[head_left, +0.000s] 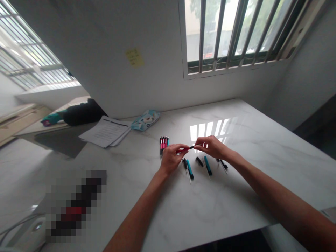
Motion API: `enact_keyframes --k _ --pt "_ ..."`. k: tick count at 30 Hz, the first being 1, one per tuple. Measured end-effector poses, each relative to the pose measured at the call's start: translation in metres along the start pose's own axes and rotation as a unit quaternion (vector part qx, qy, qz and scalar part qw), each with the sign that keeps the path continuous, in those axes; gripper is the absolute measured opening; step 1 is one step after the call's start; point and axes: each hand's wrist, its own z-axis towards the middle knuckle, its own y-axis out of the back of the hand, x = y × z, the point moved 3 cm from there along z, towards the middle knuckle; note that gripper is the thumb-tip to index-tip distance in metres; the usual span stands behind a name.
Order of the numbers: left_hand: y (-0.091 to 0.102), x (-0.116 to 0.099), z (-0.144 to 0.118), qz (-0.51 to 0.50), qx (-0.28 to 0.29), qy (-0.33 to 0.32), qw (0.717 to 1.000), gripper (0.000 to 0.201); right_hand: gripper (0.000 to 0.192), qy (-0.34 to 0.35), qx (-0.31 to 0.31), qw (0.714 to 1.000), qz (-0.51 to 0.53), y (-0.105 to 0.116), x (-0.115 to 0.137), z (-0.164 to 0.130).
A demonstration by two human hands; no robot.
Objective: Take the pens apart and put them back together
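Note:
Over the middle of the table, my left hand (171,160) is closed around a red pen barrel (185,150). My right hand (212,147) pinches the dark end (191,147) of the same pen, whose parts meet between the two hands. Just beyond my left hand lies a row of several pens (164,141), red and black with a teal one at the right. Below the hands are pens in pieces: a teal barrel (189,168) with a black piece and thin white refill, a second teal barrel (208,165) with similar parts, and dark pen parts (223,163) partly behind my right wrist.
The white marbled table (249,140) ends in a front edge near my forearms. At the back left are printed papers (105,131) and a blue-white soft packet (146,120). A blurred-out dark object (78,206) is at lower left. A yellow note (134,57) sticks to the wall.

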Motion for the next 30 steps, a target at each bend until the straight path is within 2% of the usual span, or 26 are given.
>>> enact_keyframes --k 6,10,15,19,22,25,30 --pt "0.0001 -0.0012 0.0003 -0.018 0.000 0.012 1.000 0.012 0.015 0.056 -0.031 0.998 -0.007 0.0033 0.0042 0.0004" --pt "-0.0003 -0.0024 0.0004 -0.032 0.006 0.015 0.999 0.011 0.029 0.039 -0.025 0.998 -0.049 0.0038 0.0044 0.0000" --pt "-0.0011 -0.0016 0.0002 -0.037 0.014 0.022 0.999 0.012 0.023 0.054 -0.033 0.998 -0.030 0.0047 0.0052 -0.0004" --pt "-0.0018 -0.0015 -0.0002 -0.041 0.019 0.021 0.999 0.013 0.038 0.022 -0.021 0.998 -0.058 0.0050 0.0039 0.0003" --pt "-0.0016 -0.0005 -0.0004 -0.036 0.014 0.024 0.999 0.014 0.024 0.044 -0.021 0.998 -0.025 0.0048 0.0056 -0.0002" --pt "-0.0013 0.0005 -0.0003 -0.026 0.013 0.020 0.999 0.013 0.021 0.055 -0.023 0.998 -0.021 0.0037 0.0059 -0.0006" --pt "-0.0013 -0.0006 -0.0001 -0.027 0.026 0.024 0.999 0.013 0.043 0.003 -0.014 0.998 -0.067 0.0028 0.0016 0.0005"
